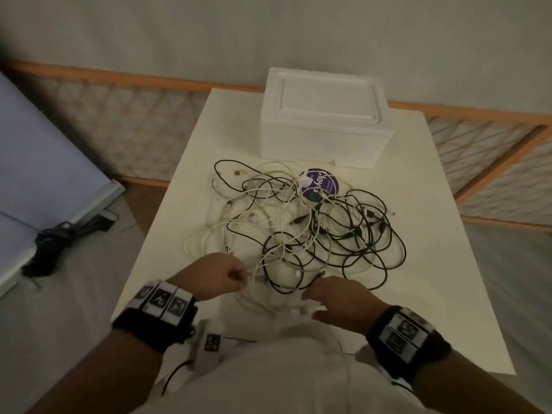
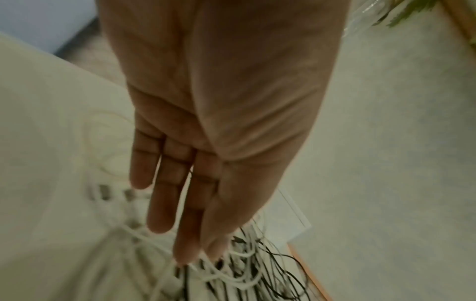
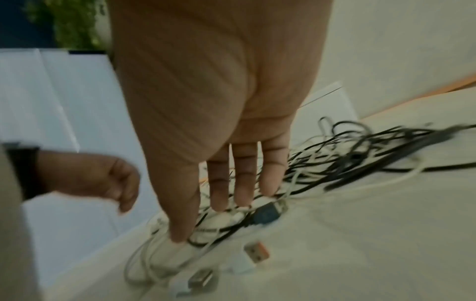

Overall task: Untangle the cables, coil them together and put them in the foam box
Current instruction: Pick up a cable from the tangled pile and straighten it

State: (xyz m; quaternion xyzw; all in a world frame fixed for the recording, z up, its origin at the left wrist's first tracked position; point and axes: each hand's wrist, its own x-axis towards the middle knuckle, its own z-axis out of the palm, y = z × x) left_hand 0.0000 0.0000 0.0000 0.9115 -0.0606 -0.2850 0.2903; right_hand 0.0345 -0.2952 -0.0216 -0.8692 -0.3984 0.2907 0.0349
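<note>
Untangling stage: cables (image 1: 301,228) lie knotted mid-frame, foam box (image 1: 324,121) lidded above. Left hand (image 1: 222,274) pinches a white strand; right hand (image 1: 337,297) hovers outstretched, empty. Next: separate one cable.

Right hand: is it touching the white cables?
Touching. The right wrist view shows the right hand with straight fingers, its forefinger tip resting on the white cables.

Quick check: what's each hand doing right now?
Left hand: fingers at the cables; whether they grip one cannot be told.
Right hand: open, fingers straight over the cables, holding nothing.
</note>
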